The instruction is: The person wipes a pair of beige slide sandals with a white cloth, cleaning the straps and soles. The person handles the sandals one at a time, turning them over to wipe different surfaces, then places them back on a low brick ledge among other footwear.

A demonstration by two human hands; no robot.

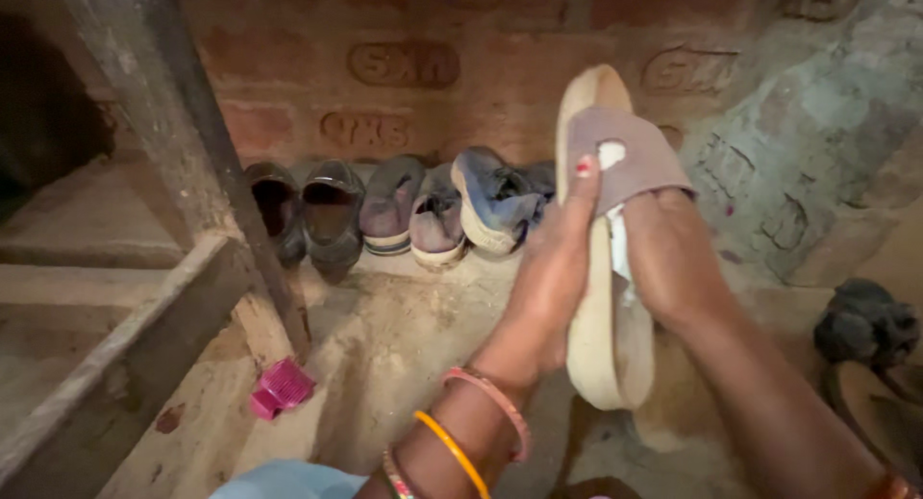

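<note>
1. While both hands are on it, the beige flat-soled slipper with a mauve fabric strap [610, 268] is held upright in the air, toe end up, sole edge toward the camera, above the earthen floor [404, 355].
2. Left hand [550, 278]: fingers pressed together and laid flat along the left edge of the sole, one red-painted fingertip [583, 166] reaching the strap. It steadies the slipper rather than pinching it.
3. Right hand [673, 254]: fingers closed on a small white cloth or paper wad [621, 247], pressed against the footbed just under the strap. The fingertips themselves are hidden behind the strap and sole, so the exact grip cannot be told.
4. Judgement on progress: the work on this slipper appears mid-way. The wad is in contact with the footbed; a pale patch shows on the strap, and whether it is dirt, wear or a hole cannot be told.
5. Pink and orange bangles [481, 422] sit on the left wrist.
6. Against the red brick wall [461, 66] stands a row of worn shoes [404, 211], dark, grey and blue, untouched and well apart from the hands.
7. A pink plastic brush-like object [281, 387] lies on the floor beside the rough wooden frame [173, 172]. A dark bundle [865, 321] lies at far right.
</note>
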